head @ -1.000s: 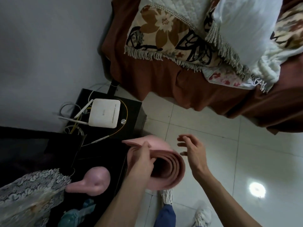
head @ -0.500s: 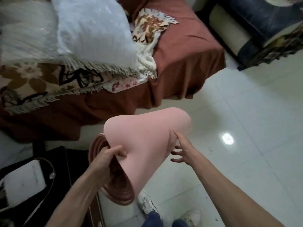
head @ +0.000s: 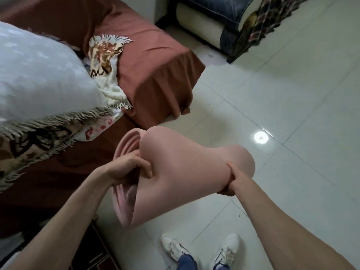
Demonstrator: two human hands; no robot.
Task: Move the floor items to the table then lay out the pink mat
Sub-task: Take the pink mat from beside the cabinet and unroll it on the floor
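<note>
I am holding the pink mat (head: 187,172) up in the air with both hands, above the white tiled floor (head: 272,98). It is still partly rolled: the coil of layers is at my left side, and one loose sheet is curving out from it toward my right.

My left hand (head: 126,168) is gripping the mat at the edge of the coil. The fingers (head: 145,169) are curled tightly and pressing into the loose sheet, with the rolled layers just behind them. My right hand (head: 230,182) is closing on the far end of the loose sheet, where it is bending over. The thumb is lying on top of the sheet, and the other fingers are hidden under it, so I think they are pinching from below, but I cannot see this clearly.

Inside the coil I am seeing only the mat's own darker pink layers; the opening is blurred.

To the left of my left hand, the bed with the brown cover (head: 152,71) is standing, and on it a white pillow (head: 39,75) and a fringed patterned blanket (head: 39,133) are lying. Below my hands, my two white shoes (head: 175,248) are standing on the floor. Far beyond my right hand, a dark blue sofa (head: 224,10) is standing.
</note>
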